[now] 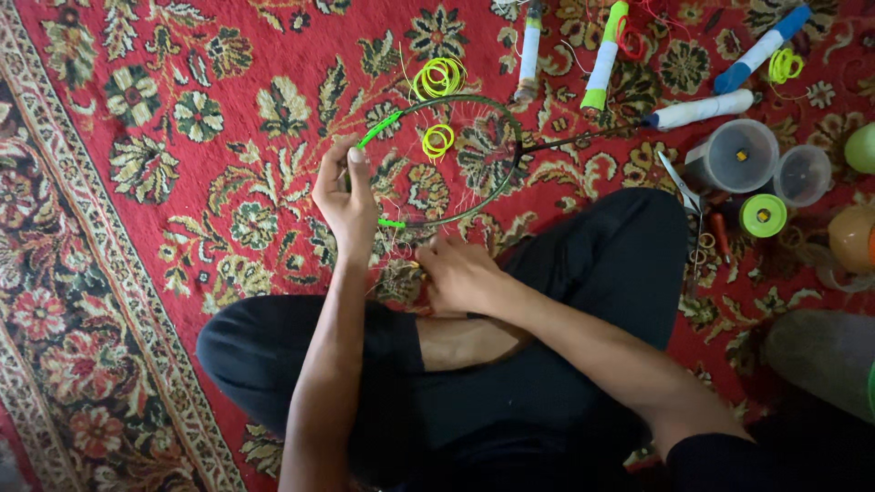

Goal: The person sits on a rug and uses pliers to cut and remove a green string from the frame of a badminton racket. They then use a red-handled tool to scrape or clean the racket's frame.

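The scene is lit evenly by soft, diffuse light with no clear direction; colours on the red patterned carpet point(137, 137) are rendered vividly. Only faint shadows are cast beneath the arms. No glare is seen. Slight motion blur is noticed on the right hand point(460, 273), and the bottom-right corner is darkened and unfocused.

A dark-framed badminton racket point(497, 173) with green frame sections lies flat on the carpet, partly strung.
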